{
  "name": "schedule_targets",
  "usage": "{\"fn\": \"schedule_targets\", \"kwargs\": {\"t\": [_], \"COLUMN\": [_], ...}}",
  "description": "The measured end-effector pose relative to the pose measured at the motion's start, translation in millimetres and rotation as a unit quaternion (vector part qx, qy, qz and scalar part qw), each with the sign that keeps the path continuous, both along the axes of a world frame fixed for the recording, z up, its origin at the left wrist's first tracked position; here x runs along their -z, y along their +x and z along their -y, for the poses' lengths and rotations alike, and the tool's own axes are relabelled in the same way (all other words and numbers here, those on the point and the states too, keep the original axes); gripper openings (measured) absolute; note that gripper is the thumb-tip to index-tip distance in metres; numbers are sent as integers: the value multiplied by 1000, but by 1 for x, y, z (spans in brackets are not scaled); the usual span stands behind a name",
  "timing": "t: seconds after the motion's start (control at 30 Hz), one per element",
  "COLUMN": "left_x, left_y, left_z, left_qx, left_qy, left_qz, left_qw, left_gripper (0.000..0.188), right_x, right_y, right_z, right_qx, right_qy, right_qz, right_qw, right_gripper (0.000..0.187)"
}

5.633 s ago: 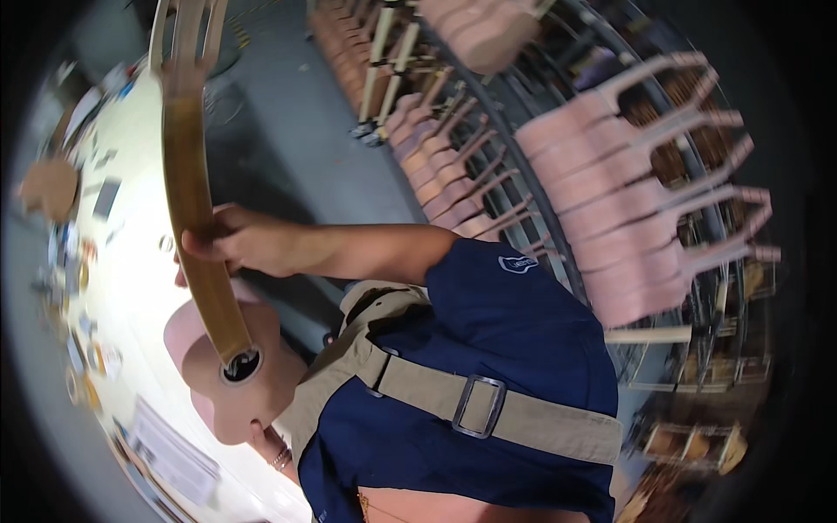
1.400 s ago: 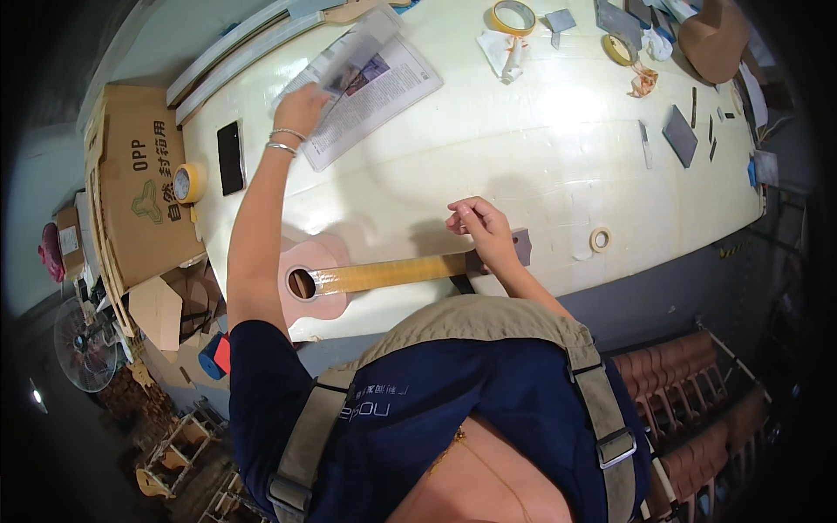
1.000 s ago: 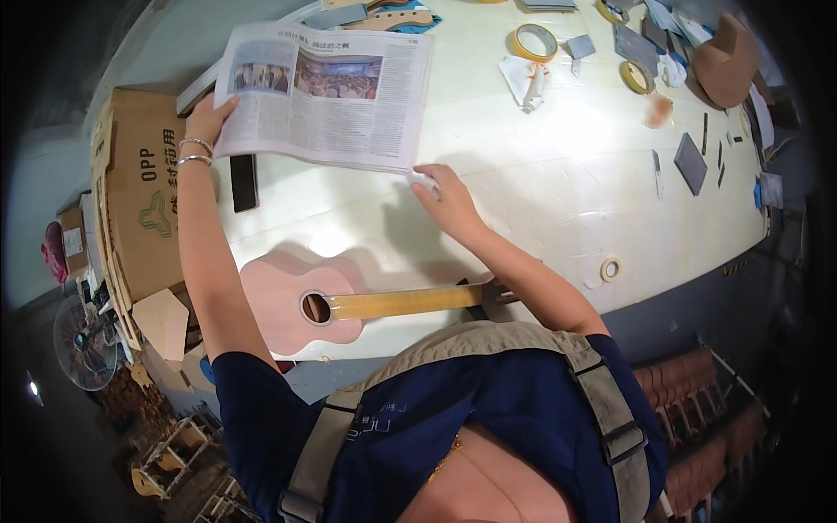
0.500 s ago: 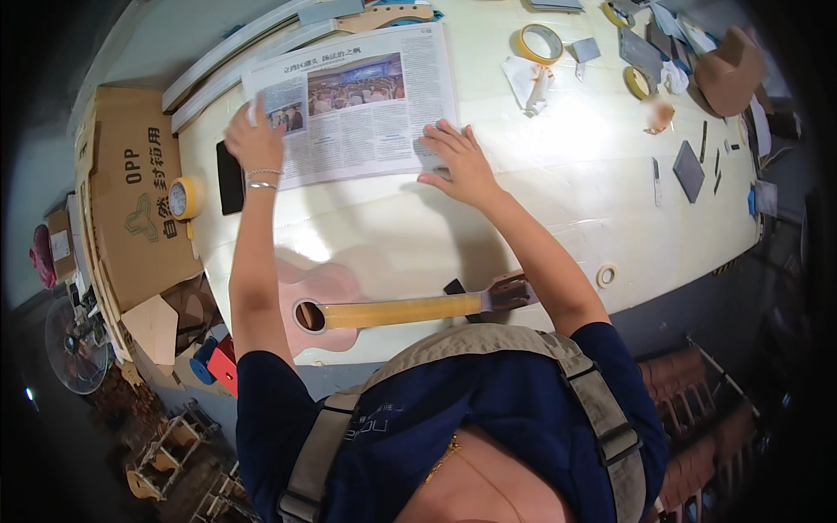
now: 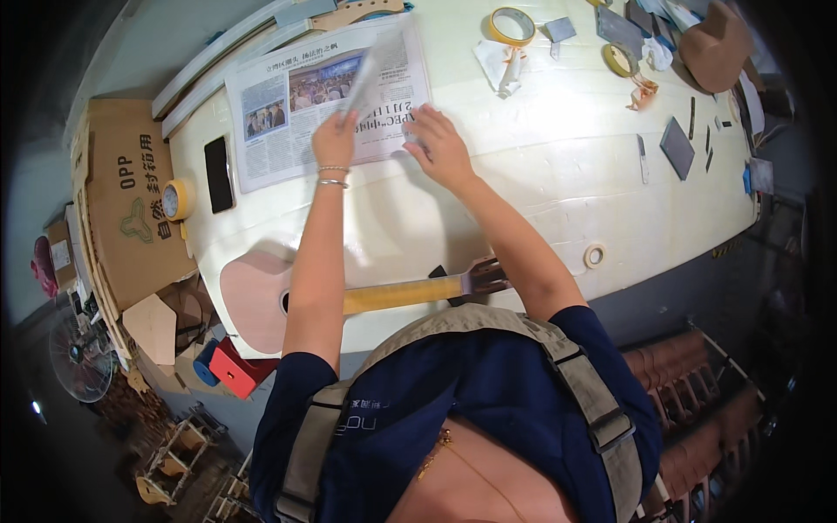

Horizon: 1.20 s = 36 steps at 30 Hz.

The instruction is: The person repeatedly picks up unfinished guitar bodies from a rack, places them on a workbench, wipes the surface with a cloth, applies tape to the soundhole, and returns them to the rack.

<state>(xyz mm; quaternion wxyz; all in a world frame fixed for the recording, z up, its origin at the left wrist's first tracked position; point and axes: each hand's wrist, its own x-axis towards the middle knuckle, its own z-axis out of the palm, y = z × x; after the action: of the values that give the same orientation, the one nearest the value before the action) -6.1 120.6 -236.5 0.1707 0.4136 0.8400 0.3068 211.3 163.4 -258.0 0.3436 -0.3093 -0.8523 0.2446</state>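
Note:
The newspaper (image 5: 270, 157) lies on the white table, its top sheet lifted and folding over toward the right. My left hand (image 5: 335, 141) pinches the near edge of that lifted sheet. At the newspaper's right edge, my right hand (image 5: 438, 146) rests with its fingers stretched out and slightly apart. Below my forearms lies an unfinished small guitar with a pinkish body (image 5: 248, 301) and a yellow-covered fretboard (image 5: 405, 295). My left forearm hides part of its body and sound hole. A black phone (image 5: 219, 174) lies left of the newspaper.
Tape rolls stand at the left (image 5: 177, 200) and far back (image 5: 512, 27). A small tape ring (image 5: 594, 255) lies at the right. Toward the far right are a grey sanding block (image 5: 677, 148), a knife (image 5: 643, 159) and a brown curved piece (image 5: 715, 48). A cardboard box (image 5: 122, 200) borders the left.
My left hand has moved right from the newspaper's left side, bringing the top sheet over with it. My right hand stays near the right edge. The whole view has shifted slightly.

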Motion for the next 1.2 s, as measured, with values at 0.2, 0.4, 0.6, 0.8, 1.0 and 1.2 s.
{"fn": "schedule_targets", "kwargs": {"t": [0.2,0.4,0.6,0.8,1.0,1.2], "left_x": [-38,-42,-32,-23,7,17], "left_y": [-66,-26,-22,-31,-18,7], "left_z": [38,58,83,84,57,51], "left_qx": [-12,73,33,-107,-97,-147], "left_qy": [226,135,127,176,189,281], "left_qz": [240,-150,-253,14,135,304], "left_qw": [944,977,958,979,968,898], "left_gripper": [58,98,86,51,44,33], "right_x": [4,8,4,-37,-20,-40], "right_y": [-7,3,1,2,28,35], "right_z": [0,-10,-12,-37,-149,-199], "right_qx": [1,-27,-45,85,281,272], "right_qy": [-1,-19,-45,-207,109,-39], "right_qz": [9,45,46,29,31,234], "right_qw": [1000,998,997,974,953,933], "right_gripper": [29,35,37,14,40,14]}}
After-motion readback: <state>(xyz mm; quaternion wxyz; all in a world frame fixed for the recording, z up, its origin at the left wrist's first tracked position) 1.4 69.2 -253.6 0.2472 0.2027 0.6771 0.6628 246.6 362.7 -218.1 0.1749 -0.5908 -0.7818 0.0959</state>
